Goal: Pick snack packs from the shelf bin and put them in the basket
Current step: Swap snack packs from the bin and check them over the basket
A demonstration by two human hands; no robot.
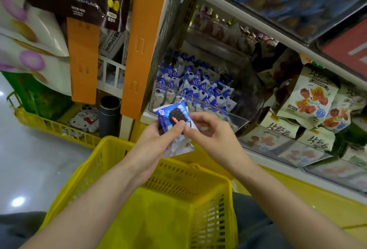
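While both bare hands meet over the far rim of a yellow plastic basket, they hold one blue-and-white snack pack between them, raised above the basket and just in front of the shelf. The left hand grips the pack from the left, its thumb pressed across the front. The right hand has its fingers curled, and its fingertips pinch the pack's right side, just beside the left thumb. Behind the pack, a clear-fronted shelf bin holds a heap of matching blue packs. To the right of the bin lie pale packs with red pictures. An orange strip hangs to the left of the bin.
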